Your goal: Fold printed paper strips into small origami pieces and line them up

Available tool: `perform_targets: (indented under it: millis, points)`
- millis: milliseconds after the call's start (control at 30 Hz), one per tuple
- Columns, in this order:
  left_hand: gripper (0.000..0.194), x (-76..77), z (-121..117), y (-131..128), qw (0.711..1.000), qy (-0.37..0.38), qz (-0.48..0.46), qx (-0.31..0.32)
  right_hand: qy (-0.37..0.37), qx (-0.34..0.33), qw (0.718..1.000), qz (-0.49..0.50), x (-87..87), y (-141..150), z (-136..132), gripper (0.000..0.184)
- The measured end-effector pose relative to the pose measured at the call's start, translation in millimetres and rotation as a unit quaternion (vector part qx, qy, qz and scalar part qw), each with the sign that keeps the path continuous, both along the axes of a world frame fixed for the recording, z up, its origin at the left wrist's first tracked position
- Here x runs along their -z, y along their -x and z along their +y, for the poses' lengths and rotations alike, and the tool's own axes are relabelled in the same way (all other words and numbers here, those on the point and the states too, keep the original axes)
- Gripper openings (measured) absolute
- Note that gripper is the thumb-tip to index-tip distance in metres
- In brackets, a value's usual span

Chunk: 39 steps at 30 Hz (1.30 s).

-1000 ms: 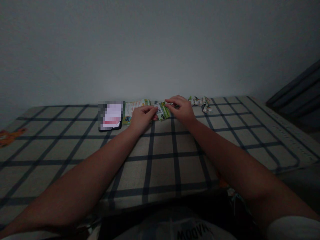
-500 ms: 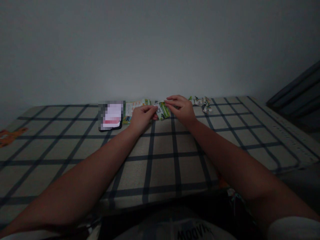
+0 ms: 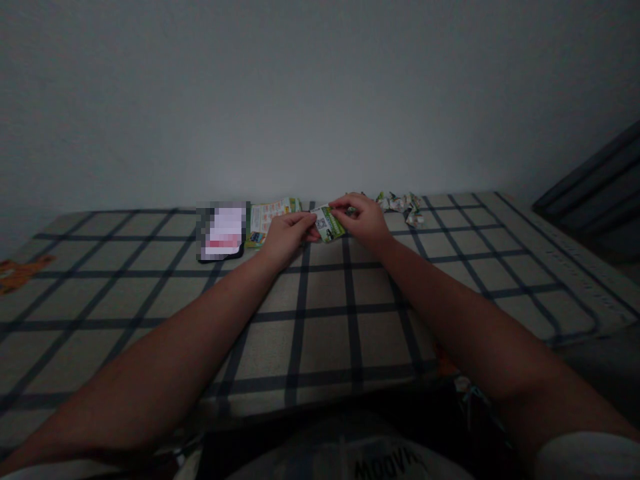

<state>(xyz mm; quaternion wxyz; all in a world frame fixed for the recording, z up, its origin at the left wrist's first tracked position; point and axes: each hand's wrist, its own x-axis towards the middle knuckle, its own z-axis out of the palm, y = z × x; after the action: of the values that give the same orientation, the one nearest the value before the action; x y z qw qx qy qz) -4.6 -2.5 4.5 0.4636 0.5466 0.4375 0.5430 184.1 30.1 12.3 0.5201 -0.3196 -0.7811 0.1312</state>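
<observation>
One orange patch (image 3: pixel 25 275) shows at the far left of the checked tablecloth (image 3: pixel 320 337). Farther along lies a dark-edged phone (image 3: pixel 225 230), its bright screen blurred out, and just beside it a green-and-white leaflet (image 3: pixel 267 215), flat near the wall (image 3: pixel 320 100) and partly hidden by the left hand (image 3: pixel 289 235). That hand is nearly closed — thumb and fingers pinch the left end of a small packet (image 3: pixel 330 225), green and white, which sits between both hands at the middle of the far edge. The right hand (image 3: pixel 364 219) has its thumb and forefinger drawn together on the packet's upper right corner, other fingers curled. Beyond it — crumpled wrappers (image 3: pixel 407 205), resting on the cloth.
</observation>
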Motion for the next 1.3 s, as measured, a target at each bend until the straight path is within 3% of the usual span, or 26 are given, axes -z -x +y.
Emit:
perform_targets:
  millis: [200, 500, 767, 1067, 1167, 1300]
  points:
    - [0.021, -3.3, -1, -3, 0.999, 0.025, -0.041, -0.003, -0.062, -0.032, 0.997, -0.03, -1.7, 0, -3, 0.008]
    - [0.024, -4.1, -1, -2, 0.999, 0.021, -0.019, -0.025, -0.067, -0.056, 0.991, -0.102, 0.6, 3, -3, 0.005]
    - [0.024, -4.9, -1, 0, 0.998, 0.024, -0.065, 0.011, -0.094, -0.048, 0.987, -0.12, 7.8, 2, 4, 0.004]
    - [0.041, -2.4, 0, 3, 0.999, -0.026, 0.041, -0.014, -0.088, -0.046, 0.989, -0.105, 4.5, 2, -4, 0.015]
    - [0.043, -1.3, 1, 3, 0.997, -0.042, 0.066, -0.017, -0.045, -0.018, 0.997, -0.063, 5.5, 1, -2, 0.027]
    - [0.044, 1.9, 3, 2, 0.993, -0.06, 0.101, -0.013, 0.072, 0.002, 0.997, -0.022, 10.1, 0, 5, 0.044]
